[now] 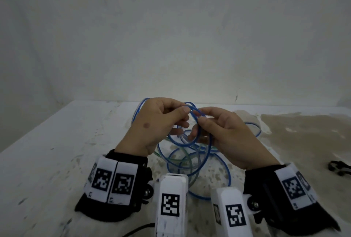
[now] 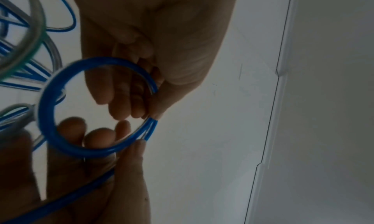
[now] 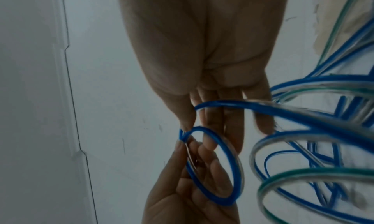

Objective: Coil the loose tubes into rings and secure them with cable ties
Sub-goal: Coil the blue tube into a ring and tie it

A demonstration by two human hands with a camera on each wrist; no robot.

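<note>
Item: blue tube (image 1: 191, 122), glossy, thin, wound into a small ring between our hands; its tail vanished into the blurred blue and green-striped tangle (image 1: 190, 158) beneath. Our left hand (image 1: 152, 124) and right hand (image 1: 226, 132) both pinched the ring's top, raised above the table (image 1: 57, 141).

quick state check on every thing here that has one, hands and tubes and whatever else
left hand: pinches the blue ring
right hand: pinches the blue ring
blue ring: coiled, held up, no tie visible on it
loose tubes: blue and green-striped, tangled on the table
black cable ties: lying on the table, unused
</note>
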